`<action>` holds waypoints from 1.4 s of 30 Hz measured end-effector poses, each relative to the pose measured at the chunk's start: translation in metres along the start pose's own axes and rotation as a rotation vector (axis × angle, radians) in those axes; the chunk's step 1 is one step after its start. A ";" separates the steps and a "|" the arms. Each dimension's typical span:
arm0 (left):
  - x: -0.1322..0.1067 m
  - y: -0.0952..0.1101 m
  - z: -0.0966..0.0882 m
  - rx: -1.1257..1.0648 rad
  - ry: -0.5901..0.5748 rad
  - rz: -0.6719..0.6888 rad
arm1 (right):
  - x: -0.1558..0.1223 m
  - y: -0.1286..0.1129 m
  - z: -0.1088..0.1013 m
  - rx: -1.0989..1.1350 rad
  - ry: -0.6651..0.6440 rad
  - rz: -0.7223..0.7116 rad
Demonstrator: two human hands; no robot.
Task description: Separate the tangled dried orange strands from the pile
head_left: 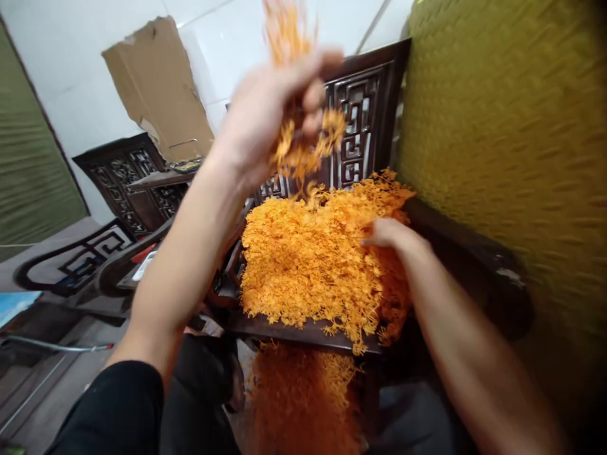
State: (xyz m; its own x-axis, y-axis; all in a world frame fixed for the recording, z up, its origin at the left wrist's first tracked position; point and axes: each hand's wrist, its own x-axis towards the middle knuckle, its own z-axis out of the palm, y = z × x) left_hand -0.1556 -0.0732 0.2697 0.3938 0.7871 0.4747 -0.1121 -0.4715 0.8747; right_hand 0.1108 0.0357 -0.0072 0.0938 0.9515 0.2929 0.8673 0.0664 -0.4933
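Note:
My left hand is raised above a big pile of orange frilly sprigs, blurred by motion. Its fingers are curled round a bunch of the same orange sprigs, which sticks out above the fist and hangs below it. The pile lies on the seat of a dark carved wooden chair. At the pile's right side, my right hand touches the sprigs, its fingers mostly hidden among them. More orange sprigs show lower down, between my legs, in front of the seat.
To the right rises a yellow-green textured panel. A torn cardboard sheet leans against the white tiled wall behind. More dark carved wooden furniture stands at the left, with a thin metal rod near the left edge.

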 end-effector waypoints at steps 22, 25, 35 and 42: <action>-0.244 -0.182 -0.095 -0.405 -0.374 -0.702 | -0.148 -0.211 0.029 0.773 -0.121 -0.074; -0.241 -0.185 -0.101 -0.479 -0.279 -0.756 | -0.134 -0.211 0.052 0.829 -0.095 -0.009; -0.251 -0.184 -0.124 -0.411 -0.294 -0.769 | -0.085 -0.157 0.075 1.086 -0.047 0.275; -0.251 -0.196 -0.124 -0.301 -0.278 -0.733 | -0.134 -0.187 0.071 1.369 -0.578 0.348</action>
State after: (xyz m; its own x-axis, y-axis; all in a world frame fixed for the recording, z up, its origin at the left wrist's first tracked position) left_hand -0.3456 -0.1286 -0.0087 0.6676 0.7077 -0.2311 0.0368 0.2787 0.9597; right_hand -0.0986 -0.0834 -0.0121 -0.2883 0.9397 -0.1840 -0.2921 -0.2693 -0.9177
